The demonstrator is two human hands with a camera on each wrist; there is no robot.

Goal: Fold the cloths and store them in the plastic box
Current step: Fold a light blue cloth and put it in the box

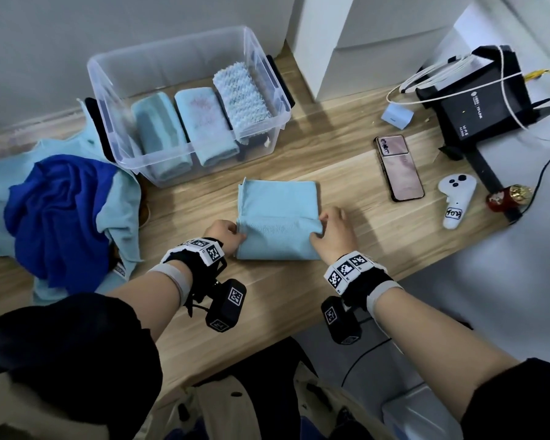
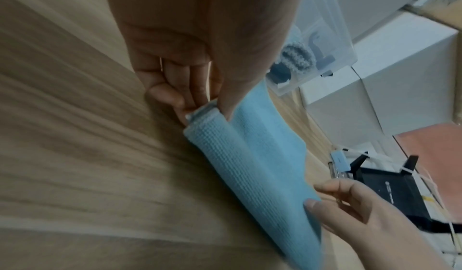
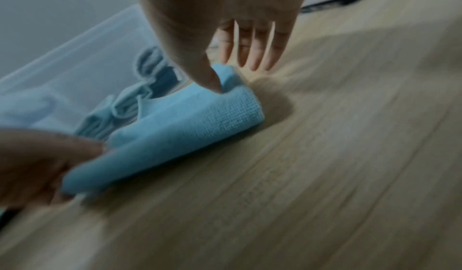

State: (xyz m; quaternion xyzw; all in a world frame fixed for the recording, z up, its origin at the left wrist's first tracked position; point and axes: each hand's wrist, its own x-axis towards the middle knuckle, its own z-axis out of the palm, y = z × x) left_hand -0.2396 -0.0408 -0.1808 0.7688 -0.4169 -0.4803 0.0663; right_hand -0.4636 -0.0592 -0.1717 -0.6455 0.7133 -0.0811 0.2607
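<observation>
Pinching opposite ends, the left hand (image 1: 226,234) and right hand (image 1: 334,230) hold a light blue cloth (image 1: 278,219), its fold running hand to hand across the tabletop (image 1: 346,173).

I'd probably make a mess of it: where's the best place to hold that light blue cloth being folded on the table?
Probably at the two ends of the near folded flap, coming in from each side, as the left hand and right hand do now. The light blue cloth lies flat, and pinching both ends keeps the layered edge straight.

Bare wooden tabletop (image 1: 346,173) between plastic box (image 1: 264,100) and phone (image 1: 399,168); unfolded cloth pile (image 1: 61,211) crowding, apparently, the box's left side.
</observation>
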